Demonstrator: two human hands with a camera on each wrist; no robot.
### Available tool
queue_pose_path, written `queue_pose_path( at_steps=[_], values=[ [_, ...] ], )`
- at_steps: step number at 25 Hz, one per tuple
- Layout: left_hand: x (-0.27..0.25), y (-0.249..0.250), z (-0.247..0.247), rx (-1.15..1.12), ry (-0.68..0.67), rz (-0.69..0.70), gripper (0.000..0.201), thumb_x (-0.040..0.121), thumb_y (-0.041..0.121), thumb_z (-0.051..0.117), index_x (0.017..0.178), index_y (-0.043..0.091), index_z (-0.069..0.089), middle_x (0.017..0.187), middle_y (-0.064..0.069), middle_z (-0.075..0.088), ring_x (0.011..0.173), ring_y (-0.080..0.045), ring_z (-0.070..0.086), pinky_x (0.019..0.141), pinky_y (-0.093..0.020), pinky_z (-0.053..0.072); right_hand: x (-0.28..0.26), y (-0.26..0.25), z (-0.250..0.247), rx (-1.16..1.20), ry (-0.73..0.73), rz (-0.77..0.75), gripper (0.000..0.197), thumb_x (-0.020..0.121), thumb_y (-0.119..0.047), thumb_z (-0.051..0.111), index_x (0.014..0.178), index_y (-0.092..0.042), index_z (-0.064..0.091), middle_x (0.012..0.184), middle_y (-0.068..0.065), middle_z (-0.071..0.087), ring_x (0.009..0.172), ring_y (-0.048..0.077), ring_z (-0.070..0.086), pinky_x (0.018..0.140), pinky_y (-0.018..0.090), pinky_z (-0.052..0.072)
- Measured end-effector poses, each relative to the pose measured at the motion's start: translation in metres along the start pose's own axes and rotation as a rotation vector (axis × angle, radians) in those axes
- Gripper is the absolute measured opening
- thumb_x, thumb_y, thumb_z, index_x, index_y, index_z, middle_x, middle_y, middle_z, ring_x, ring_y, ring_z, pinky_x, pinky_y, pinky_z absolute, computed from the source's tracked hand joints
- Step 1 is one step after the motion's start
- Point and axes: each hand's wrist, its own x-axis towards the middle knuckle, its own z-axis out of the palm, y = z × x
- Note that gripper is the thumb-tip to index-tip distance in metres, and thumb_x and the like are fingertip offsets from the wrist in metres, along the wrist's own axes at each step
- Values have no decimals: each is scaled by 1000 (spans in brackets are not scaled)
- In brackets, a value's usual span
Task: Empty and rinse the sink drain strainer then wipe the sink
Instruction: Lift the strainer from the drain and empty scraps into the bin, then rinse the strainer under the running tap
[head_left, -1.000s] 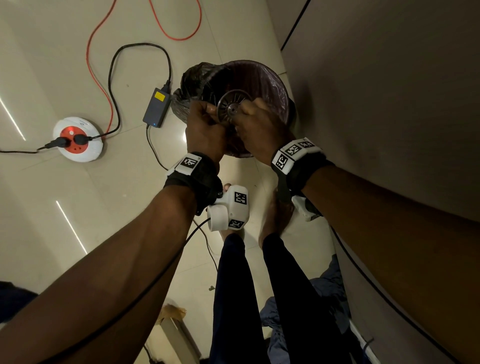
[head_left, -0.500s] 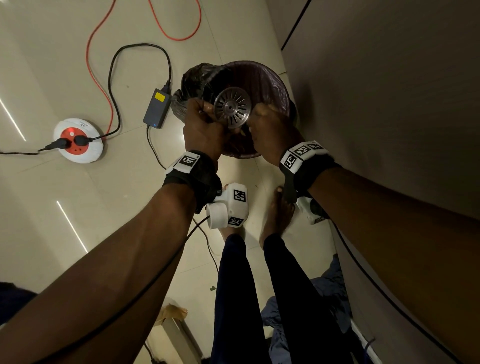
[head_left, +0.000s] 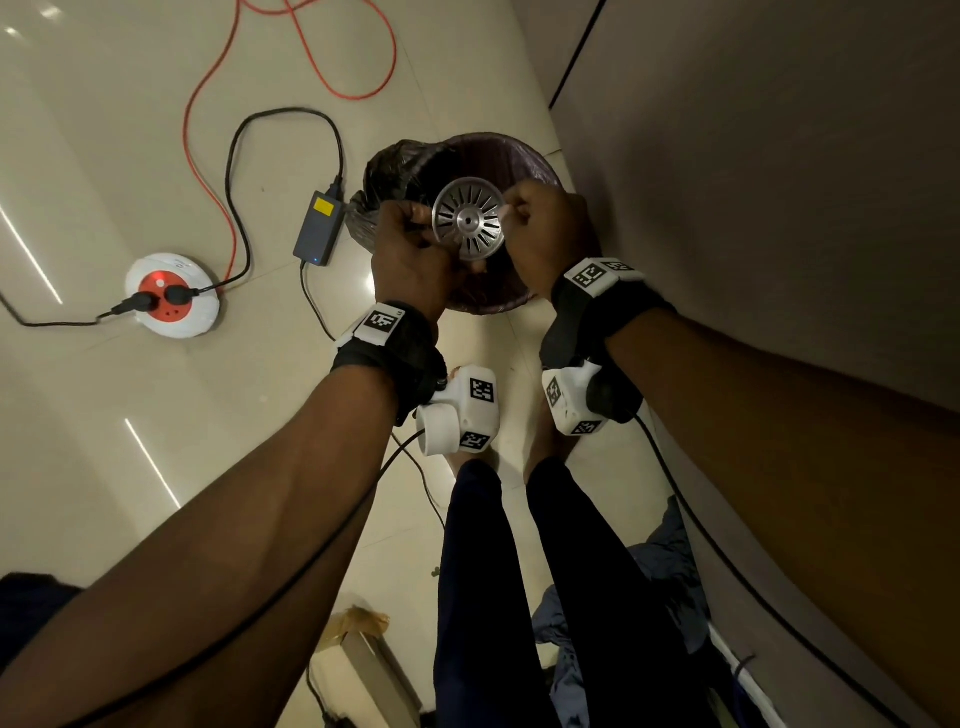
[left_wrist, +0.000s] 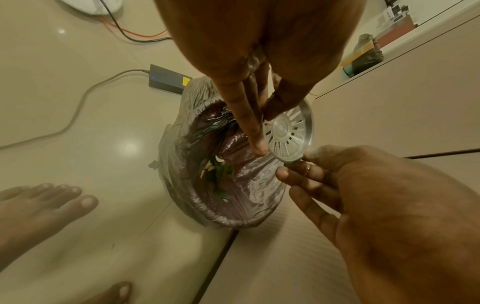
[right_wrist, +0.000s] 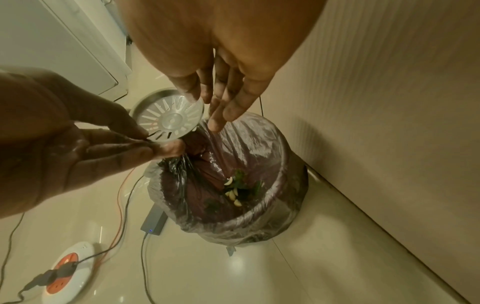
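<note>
You hold the strainer (head_left: 469, 219) above the open mouth of the lined bin (head_left: 524, 161), which stands on the floor beside the cabinet front (head_left: 779, 208). Your left hand (head_left: 410, 254) pinches one edge of the metal disc between thumb and fingers; your right hand (head_left: 545, 223) grips the opposite edge with its fingertips, the other fingers (right_wrist: 228, 102) stretched loosely over the bin. The disc stands tilted, its slotted face towards you. Green leaves and pale scraps (right_wrist: 233, 191) lie in the bag. On the floor to the left sit a power adapter (head_left: 319, 228) and a round socket reel (head_left: 171, 296).
</note>
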Motion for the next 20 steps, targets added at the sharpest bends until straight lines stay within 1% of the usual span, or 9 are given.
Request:
queue_pose_path(
  at_steps=[3, 5, 7, 9, 11, 13, 14, 16, 20],
  values=[
    [-22, 30, -7, -52, -34, 25, 39, 74, -8, 65, 96, 23, 53, 74, 6, 73, 71, -20, 76, 68, -60, 63, -13, -20, -25, -19, 25, 45, 16, 86, -25, 53, 91, -21, 68, 87, 4, 74, 82, 28, 69, 71, 44, 60],
    [-43, 56, -13, -59, -47, 50, 37, 76, -10, 61, 97, 19, 54, 71, 4, 73, 66, -20, 73, 68, -54, 64, -26, -45, -53, -21, 3, 66, 17, 89, -23, 52, 97, -21, 67, 96, 7, 72, 88, 31, 68, 76, 44, 59],
    [-75, 91, -23, -39, -51, 92, 37, 72, -9, 61, 98, 17, 58, 79, -4, 75, 71, -23, 75, 70, -54, 64, -48, -72, -90, 1, 2, 87, 21, 93, -20, 49, 106, -18, 66, 106, 10, 69, 99, 34, 63, 83, 45, 56],
    [-109, 126, -33, -47, -51, 130, 40, 67, -2, 60, 97, 23, 63, 90, -16, 75, 83, -34, 76, 73, -58, 63, -73, -102, -132, 45, 12, 95, 30, 94, -17, 47, 119, -16, 64, 118, 11, 67, 116, 34, 54, 93, 43, 50],
    [-149, 165, -41, -66, -79, 135, 39, 72, -5, 58, 104, 17, 63, 95, -25, 73, 79, -32, 74, 66, -51, 63, -102, -129, -173, 109, 30, 129, 35, 93, -18, 47, 124, -21, 63, 122, 7, 66, 122, 29, 51, 97, 37, 47],
    [-193, 204, -47, -99, -135, 120, 40, 81, -15, 51, 115, 7, 59, 91, -23, 73, 65, -24, 72, 54, -33, 58, -131, -153, -213, 198, 96, 153, 36, 87, -22, 48, 117, -26, 67, 112, 4, 70, 109, 25, 61, 92, 33, 52],
    [-217, 223, -49, -91, -161, 125, 41, 84, -17, 48, 117, 6, 58, 86, -19, 73, 60, -21, 71, 52, -28, 55, -147, -163, -235, 233, 140, 151, 35, 84, -23, 49, 113, -25, 69, 106, 2, 73, 102, 24, 65, 89, 33, 54],
    [-256, 255, -54, -72, -211, 165, 41, 86, -16, 48, 118, 7, 59, 81, -13, 75, 58, -21, 71, 52, -28, 54, -178, -180, -275, 266, 204, 141, 33, 83, -23, 51, 109, -23, 72, 100, 1, 75, 95, 26, 66, 86, 37, 55],
    [-323, 306, -58, -26, -308, 252, 41, 86, -13, 56, 119, 10, 62, 89, -13, 78, 67, -24, 74, 61, -31, 59, -233, -202, -340, 338, 352, 142, 27, 84, -25, 57, 103, -19, 74, 89, 0, 76, 86, 21, 69, 79, 40, 57]
  ],
)
